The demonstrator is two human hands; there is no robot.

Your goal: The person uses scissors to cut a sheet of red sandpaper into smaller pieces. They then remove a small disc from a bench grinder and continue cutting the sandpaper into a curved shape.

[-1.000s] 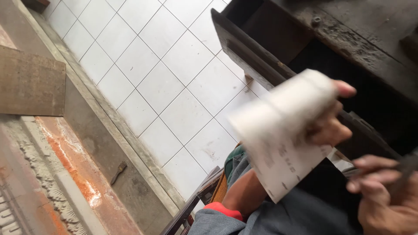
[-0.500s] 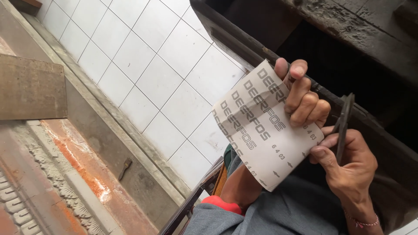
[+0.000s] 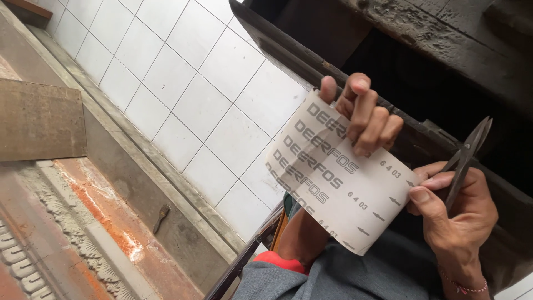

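The left hand (image 3: 363,114) pinches the far edge of a sandpaper sheet (image 3: 338,183), fingers curled over the top and thumb behind, so the sheet hangs printed back toward the camera. Its long axis runs from upper left to lower right, with the free corner hanging down over the grey trousers (image 3: 344,278). The right hand (image 3: 458,214) sits just beside the sheet's right edge, thumb and forefinger touching or nearly touching that edge, while the rest of the hand is closed around a pair of dark scissors (image 3: 465,158). The blades point up and away to the right, lying together, clear of the paper. So the sheet lies between the two hands: the left carries it from above, the right meets it from the right side, and the scissor tips are farther from the paper than the right thumb is.

Behind the sheet is a white tiled floor (image 3: 183,83), a dark wooden frame (image 3: 422,39) at the far right, and carved reddish wood (image 3: 66,222) at the left, where a small brush (image 3: 161,218) lies on a grey ledge (image 3: 127,178)
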